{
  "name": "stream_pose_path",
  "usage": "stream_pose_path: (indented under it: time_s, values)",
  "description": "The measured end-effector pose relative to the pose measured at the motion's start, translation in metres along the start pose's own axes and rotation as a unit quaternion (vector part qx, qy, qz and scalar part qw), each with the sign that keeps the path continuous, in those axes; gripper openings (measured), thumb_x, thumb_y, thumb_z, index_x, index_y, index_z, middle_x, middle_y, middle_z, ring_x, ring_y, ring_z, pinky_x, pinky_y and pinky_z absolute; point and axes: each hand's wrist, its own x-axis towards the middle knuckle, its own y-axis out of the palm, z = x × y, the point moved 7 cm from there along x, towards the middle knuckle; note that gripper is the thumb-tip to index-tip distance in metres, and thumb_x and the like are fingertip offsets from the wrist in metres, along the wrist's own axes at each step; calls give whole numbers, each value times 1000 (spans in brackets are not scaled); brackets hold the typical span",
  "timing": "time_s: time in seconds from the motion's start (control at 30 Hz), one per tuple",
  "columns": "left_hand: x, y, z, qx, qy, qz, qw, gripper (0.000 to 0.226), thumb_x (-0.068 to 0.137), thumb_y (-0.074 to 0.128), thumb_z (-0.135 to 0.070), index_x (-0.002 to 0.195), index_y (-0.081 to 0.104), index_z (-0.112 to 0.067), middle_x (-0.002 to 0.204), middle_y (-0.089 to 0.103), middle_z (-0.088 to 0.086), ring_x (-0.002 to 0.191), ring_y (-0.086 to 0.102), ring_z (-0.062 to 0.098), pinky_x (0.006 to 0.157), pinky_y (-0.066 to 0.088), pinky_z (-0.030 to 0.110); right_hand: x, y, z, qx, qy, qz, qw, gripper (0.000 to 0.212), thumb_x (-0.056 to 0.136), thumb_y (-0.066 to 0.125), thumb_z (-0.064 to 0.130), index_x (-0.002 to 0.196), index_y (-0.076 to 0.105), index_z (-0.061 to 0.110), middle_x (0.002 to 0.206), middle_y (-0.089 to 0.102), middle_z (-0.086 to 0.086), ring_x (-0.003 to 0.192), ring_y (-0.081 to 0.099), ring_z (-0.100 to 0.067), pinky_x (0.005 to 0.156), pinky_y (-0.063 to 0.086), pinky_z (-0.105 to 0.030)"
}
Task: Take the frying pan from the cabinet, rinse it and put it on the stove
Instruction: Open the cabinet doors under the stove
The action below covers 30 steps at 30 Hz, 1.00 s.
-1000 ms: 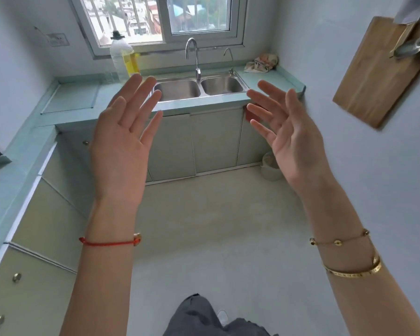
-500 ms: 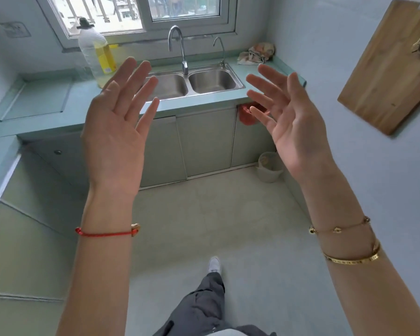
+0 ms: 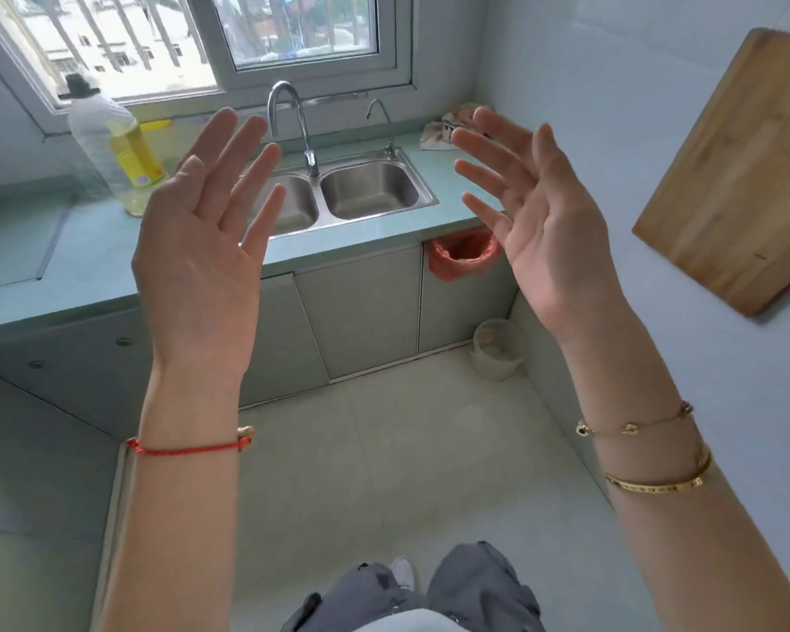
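Observation:
My left hand (image 3: 201, 239) and my right hand (image 3: 539, 221) are raised in front of me, palms facing me, fingers straight and spread, holding nothing. Behind them a steel double sink (image 3: 366, 189) with a tall tap (image 3: 293, 125) is set in a pale green counter (image 3: 87, 248) under a window. Grey cabinet doors (image 3: 361, 312) below the counter are closed. No frying pan and no stove show in the head view.
A large bottle of yellow liquid (image 3: 115, 148) stands left of the sink. A cloth (image 3: 448, 130) lies right of it. A red-bagged bin (image 3: 461, 253) hangs at the cabinet, a small pot (image 3: 493, 348) sits on the floor, and a wooden board (image 3: 739, 175) hangs on the right wall.
The view has moved closer to the sink and turned right. Both hands stay raised and open, holding nothing.

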Motion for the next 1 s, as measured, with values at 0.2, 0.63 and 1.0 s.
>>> stream_pose_path:
  time_s: [0.2, 0.63, 1.0]
  values:
    - [48, 16, 32, 8, 10, -11, 1000, 50, 102, 29, -23, 147, 41, -6, 145, 55, 9, 135, 52, 22, 117, 35, 44, 64, -33, -15, 14, 8, 20, 1000, 46, 109, 21, 35, 136, 54, 16, 139, 62, -3, 129, 58, -16, 114, 41, -40]
    - [107, 100, 114, 8, 58, -120, 991, 48, 103, 29, -20, 146, 42, -5, 143, 57, 8, 133, 54, 22, 116, 38, 41, 188, -120, -23, 16, 54, 130, 990, 45, 109, 20, 34, 131, 56, 20, 136, 64, -1, 126, 60, -14, 111, 44, -36]
    - [107, 120, 140, 46, 115, -241, 963, 48, 102, 31, -23, 145, 44, -6, 142, 58, 8, 132, 56, 20, 113, 41, 39, 247, -126, -54, 58, 104, 245, 962, 48, 109, 23, 35, 137, 56, 14, 135, 66, -2, 125, 62, -16, 114, 42, -42]
